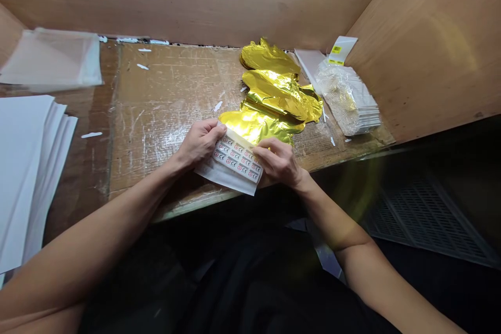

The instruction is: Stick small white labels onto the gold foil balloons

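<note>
A white sticker sheet (237, 159) with rows of small CE labels is held over the table's front edge, tilted down to the right. My left hand (201, 141) pinches its upper left corner between thumb and fingers. At its upper right edge, my right hand (278, 160) has thumb and fingers closed on the sheet. White backing paper (230, 181) shows below the printed rows. Just behind the sheet lie flat gold foil pieces (254, 124), with more gold foil stacks (274, 91) farther back.
Plastic-wrapped white packs (350, 99) lie at the right, near a white card with yellow labels (342, 50). White paper sheets (23, 167) are stacked at the left, below clear plastic bags (55, 57). Wooden panels (176, 0) enclose the back and sides.
</note>
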`<state>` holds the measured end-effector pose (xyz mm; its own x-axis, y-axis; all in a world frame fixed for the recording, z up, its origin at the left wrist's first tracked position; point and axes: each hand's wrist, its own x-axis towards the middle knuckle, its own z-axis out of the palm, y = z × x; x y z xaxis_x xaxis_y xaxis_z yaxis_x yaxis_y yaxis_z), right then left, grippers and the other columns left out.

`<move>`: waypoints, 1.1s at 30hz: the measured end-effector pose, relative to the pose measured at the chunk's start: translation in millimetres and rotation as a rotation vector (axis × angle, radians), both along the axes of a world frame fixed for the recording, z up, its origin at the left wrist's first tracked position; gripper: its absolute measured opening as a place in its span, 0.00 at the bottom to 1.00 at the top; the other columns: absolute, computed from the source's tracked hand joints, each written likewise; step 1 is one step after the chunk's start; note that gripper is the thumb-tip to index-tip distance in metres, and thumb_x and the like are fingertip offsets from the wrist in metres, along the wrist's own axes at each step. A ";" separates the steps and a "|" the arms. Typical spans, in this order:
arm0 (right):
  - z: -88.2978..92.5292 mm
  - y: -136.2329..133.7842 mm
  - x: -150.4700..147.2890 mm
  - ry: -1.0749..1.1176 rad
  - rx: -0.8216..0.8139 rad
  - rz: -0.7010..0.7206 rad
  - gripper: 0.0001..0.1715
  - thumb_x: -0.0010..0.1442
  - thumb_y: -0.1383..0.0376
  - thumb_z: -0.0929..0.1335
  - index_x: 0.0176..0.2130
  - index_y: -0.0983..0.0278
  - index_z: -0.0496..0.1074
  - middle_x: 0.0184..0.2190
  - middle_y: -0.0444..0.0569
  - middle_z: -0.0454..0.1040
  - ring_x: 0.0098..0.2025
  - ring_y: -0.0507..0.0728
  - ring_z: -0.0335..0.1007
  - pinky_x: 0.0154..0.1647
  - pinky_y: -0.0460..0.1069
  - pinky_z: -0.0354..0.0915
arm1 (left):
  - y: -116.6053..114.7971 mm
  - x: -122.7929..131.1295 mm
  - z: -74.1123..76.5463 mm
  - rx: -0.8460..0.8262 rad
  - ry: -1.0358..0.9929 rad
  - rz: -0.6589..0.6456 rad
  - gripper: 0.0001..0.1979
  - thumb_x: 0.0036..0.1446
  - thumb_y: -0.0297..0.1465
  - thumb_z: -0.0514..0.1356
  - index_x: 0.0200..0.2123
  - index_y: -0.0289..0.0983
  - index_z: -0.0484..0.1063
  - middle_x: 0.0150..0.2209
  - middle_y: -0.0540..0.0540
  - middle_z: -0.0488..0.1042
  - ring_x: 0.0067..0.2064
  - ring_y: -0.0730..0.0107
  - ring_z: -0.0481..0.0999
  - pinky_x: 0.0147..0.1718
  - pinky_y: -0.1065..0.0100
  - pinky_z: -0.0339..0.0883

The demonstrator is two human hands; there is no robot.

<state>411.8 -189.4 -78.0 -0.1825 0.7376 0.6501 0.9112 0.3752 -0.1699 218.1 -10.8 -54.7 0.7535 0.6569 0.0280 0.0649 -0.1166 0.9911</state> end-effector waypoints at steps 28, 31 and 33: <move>36.2 38.3 7.3 0.324 -0.720 -0.308 0.10 0.65 0.64 0.72 0.31 0.63 0.75 0.28 0.46 0.77 0.31 0.54 0.66 0.36 0.50 0.58 | 28.2 -7.2 -17.6 0.817 0.176 -0.429 0.23 0.69 0.37 0.52 0.55 0.38 0.83 0.53 0.39 0.83 0.54 0.58 0.80 0.59 0.58 0.72; 38.6 28.8 11.3 0.103 -0.620 -0.490 0.12 0.67 0.61 0.73 0.32 0.62 0.73 0.29 0.49 0.77 0.33 0.57 0.66 0.41 0.52 0.57 | 29.2 -6.8 -20.0 0.841 0.179 -0.435 0.23 0.70 0.37 0.51 0.56 0.38 0.83 0.54 0.39 0.83 0.55 0.57 0.80 0.59 0.58 0.73; 39.1 24.0 15.2 0.046 -0.552 -0.474 0.12 0.69 0.59 0.72 0.34 0.62 0.73 0.33 0.51 0.78 0.37 0.59 0.68 0.46 0.53 0.57 | 30.2 -6.3 -20.6 0.848 0.178 -0.439 0.24 0.71 0.37 0.51 0.57 0.38 0.82 0.54 0.39 0.83 0.55 0.57 0.80 0.58 0.58 0.73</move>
